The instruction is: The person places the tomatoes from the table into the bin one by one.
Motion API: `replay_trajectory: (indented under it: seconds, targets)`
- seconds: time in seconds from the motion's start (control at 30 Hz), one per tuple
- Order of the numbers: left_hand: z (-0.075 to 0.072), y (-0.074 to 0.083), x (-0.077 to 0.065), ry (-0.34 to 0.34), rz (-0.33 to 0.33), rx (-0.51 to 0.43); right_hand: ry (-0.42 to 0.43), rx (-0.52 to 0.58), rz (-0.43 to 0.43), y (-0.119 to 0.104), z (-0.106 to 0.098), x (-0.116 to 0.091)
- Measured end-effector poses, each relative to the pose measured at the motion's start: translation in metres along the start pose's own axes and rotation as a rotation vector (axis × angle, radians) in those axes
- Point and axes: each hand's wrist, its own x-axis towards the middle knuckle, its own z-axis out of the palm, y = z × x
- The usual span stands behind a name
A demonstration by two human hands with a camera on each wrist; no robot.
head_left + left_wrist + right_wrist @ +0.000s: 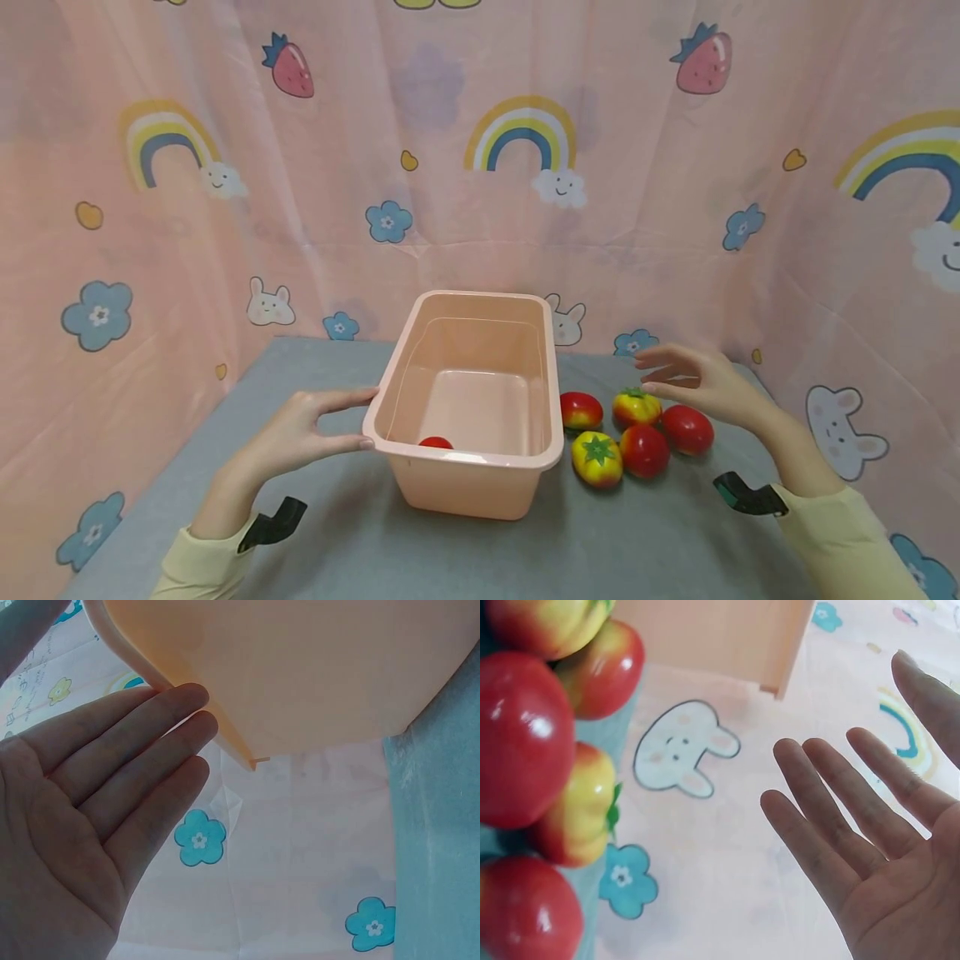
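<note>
A peach-coloured plastic bin point(480, 483) stands on the table, a red piece of toy fruit point(436, 442) partly showing inside behind its near wall. At the bin's left rim, my left hand point(296, 433) touches the edge with straight fingers, thumb lower and fingers above. In the left wrist view the fingertips point(196, 696) lie along the rim. Right of the bin sit several red and yellow toy tomatoes, among them a yellow one with a green star top point(597, 460). Over the back ones hovers my right hand point(701, 385), its fingers extended and nothing held.
The grey table point(330, 517) is backed and flanked by a pink curtain point(322, 192) printed with rainbows, flowers and rabbits. Close to the bin's right wall lies a red toy tomato point(582, 411). Black straps hang at both cuffs.
</note>
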Motion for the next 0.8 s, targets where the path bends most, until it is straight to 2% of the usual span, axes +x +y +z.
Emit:
replay_trajectory:
  seconds: [0.23, 0.47, 0.8]
  targets:
    - [0.001, 0.001, 0.000, 0.010, 0.006, 0.011, 0.024, -0.058, 0.070, 0.013, -0.002, -0.015]
    - [0.001, 0.002, 0.000, 0.014, 0.011, 0.004, 0.050, -0.044, 0.069, 0.025, -0.004, -0.023]
    - [0.002, 0.001, 0.000, 0.013, 0.014, -0.004, 0.053, -0.020, 0.116, 0.038, -0.004, -0.032]
